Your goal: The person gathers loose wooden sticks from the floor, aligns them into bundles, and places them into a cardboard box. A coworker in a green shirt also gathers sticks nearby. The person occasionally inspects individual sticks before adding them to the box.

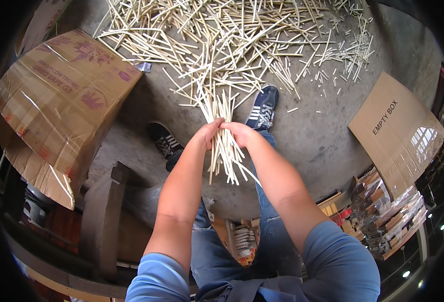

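Spreading across the top of the view, a rough grey concrete floor [322, 136] carries a wide scatter of loose sticks [242, 35], thin, pale and straight, crossing one another at every angle, with short offcuts trailing off to the right. A creased brown cardboard box [66, 100] with glossy tape stands at the left, and a flat sheet of cardboard [398, 131] lies at the right beside stacked packets wrapped in clear film [388, 216]. A dark wooden stool [104, 211] sits low at the left. Two dark sneakers with white stripes rest on the floor, the right shoe [263, 108] just under the heap. Both hands meet in the middle: the left hand [208, 133] and the right hand [237, 133] are closed around a bundle of sticks [225, 146], held upright, its ends fanning out above and below the fists.
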A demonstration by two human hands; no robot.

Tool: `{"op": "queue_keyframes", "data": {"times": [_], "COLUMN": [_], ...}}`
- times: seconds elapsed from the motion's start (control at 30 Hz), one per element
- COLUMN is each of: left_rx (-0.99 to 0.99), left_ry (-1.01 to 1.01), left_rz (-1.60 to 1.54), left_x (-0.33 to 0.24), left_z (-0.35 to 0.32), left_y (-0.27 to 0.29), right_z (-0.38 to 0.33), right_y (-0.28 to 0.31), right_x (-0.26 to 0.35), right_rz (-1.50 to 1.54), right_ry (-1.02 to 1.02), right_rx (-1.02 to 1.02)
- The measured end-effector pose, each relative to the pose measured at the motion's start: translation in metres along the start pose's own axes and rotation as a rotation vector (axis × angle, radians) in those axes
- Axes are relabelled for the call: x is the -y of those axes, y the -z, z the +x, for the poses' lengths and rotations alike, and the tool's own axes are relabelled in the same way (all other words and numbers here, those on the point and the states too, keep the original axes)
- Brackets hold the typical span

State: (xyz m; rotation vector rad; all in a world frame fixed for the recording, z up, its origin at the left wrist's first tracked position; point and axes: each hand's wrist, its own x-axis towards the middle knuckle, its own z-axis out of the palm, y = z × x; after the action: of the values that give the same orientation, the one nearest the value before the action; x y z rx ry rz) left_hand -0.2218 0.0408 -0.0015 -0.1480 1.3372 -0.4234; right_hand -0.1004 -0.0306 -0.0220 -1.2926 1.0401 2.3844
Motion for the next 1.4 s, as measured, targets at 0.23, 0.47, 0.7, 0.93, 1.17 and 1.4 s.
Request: {"op": "queue_keyframes", "data": {"times": [0.23,0.47,0.7,0.93,1.17,1.4], "left_rx": [-0.042,-0.020,-0.044,0.037,0.067,-0.047], "left_ry": [-0.020,-0.004,-0.035,-0.078,-0.065,-0.273], "left_rz": [0.024,-0.005,-0.046,-0.133,-0.073,0.230], "left_x": [0.017,-0.003,0.011,0.016,0.019,0.027], "left_z": [-0.016,-0.003,-0.012,0.007,0.003,-0.007], "left_y": [0.002,-0.004,-0.018,0.006,0.002,-0.005], "right_z": [-0.017,-0.005,-0.021,-0.028,-0.019,-0.022], "right_y": [-0.005,0.002,-0.005,-0.029,-0.039,-0.043], "right_x": [-0.021,0.006,0.004,0.025,0.026,0.028], "right_rz": [0.046,-0.009,-0.045,-0.272,-0.243,-0.478], "right_ry": [0.012,-0.006,0.082,0.087,-0.047,-0.131], "right_rx": [-0.015,0.008,-0.076,-0.162,-0.173,-0.234]}}
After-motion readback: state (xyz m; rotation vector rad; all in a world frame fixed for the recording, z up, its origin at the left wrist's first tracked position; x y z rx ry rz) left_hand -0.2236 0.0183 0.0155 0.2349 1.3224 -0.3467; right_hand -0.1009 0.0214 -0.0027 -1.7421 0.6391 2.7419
